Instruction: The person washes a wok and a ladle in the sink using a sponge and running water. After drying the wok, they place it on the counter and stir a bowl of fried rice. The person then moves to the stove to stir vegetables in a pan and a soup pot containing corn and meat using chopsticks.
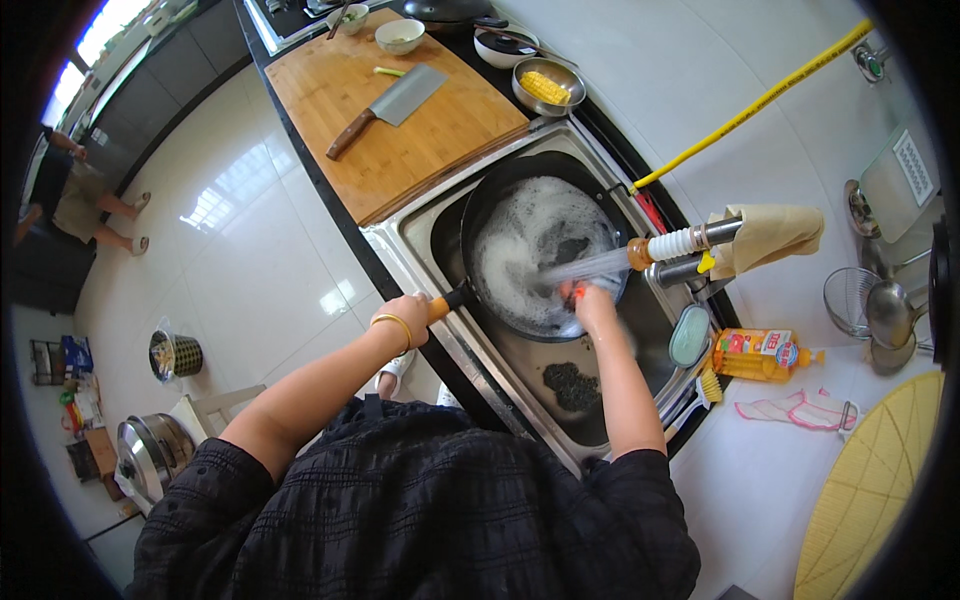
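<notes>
My left hand is closed around the wooden handle of a black wok, with a gold bangle on the wrist. The wok rests in the stainless steel sink and holds foamy water. From the tap a spray of water falls into it. My right hand is inside the wok at its near right side, fingers partly under suds and water; something reddish shows at the fingers, too blurred to name. A dark clump lies on the sink floor below the wok.
A cleaver lies on a wooden cutting board left of the sink. Beside the board, a metal bowl holds corn. A dish soap bottle, a scrub brush and a sponge sit right of the sink. Another person stands far left.
</notes>
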{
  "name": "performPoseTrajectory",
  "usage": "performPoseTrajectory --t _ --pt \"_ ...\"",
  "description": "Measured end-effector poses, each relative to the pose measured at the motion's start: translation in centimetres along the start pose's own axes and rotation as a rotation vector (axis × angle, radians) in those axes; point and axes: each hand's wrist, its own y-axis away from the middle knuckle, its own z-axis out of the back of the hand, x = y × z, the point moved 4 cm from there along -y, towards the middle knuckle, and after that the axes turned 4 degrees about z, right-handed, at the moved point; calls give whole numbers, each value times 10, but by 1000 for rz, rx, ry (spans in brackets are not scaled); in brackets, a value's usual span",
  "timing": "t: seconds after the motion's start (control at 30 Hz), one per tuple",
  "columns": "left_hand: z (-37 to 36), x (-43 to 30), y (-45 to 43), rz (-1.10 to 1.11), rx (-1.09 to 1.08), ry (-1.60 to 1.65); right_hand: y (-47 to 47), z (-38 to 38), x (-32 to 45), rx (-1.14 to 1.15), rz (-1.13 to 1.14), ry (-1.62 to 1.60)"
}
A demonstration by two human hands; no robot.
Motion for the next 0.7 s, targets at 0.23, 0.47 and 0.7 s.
performPoseTrajectory --t 0.23,0.47,0.7 --pt "3 -1 3 -7 27 0 29 -6 82 214 92 -175" --pt "0 0 0 5 27 -7 -7 -43 114 329 -93 -978" --pt "-3 -1 -1 25 26 -17 -96 -48 115 -110 -79 -1065"
